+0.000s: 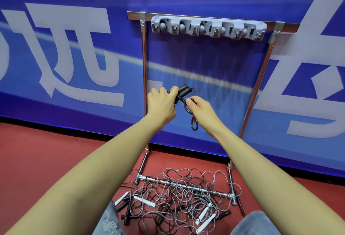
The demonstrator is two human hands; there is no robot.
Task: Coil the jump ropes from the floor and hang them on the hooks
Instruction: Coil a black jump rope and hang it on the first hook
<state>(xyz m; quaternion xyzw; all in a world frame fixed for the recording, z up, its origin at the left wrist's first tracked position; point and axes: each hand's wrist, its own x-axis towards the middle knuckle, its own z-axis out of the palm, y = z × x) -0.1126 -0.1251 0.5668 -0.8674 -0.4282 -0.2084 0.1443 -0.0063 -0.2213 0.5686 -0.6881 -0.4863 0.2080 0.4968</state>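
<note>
Black jump rope (183, 94) handles in left hand (161, 102) grip, right hand (198, 105) grip pinching its cord

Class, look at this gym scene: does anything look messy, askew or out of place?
Yes. A tangled pile of ropes sprawls on the red floor, draped over the rack's base bar. The hook strip above holds nothing. Only one black rope is bundled, gripped by the left hand and right hand.

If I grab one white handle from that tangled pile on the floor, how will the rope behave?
The tangled pile of grey and black cords looks thin and floppy, so it would likely drag neighbouring loops along. The slim white handles seem light. Loops lying over the chrome base bar may snag.
</note>
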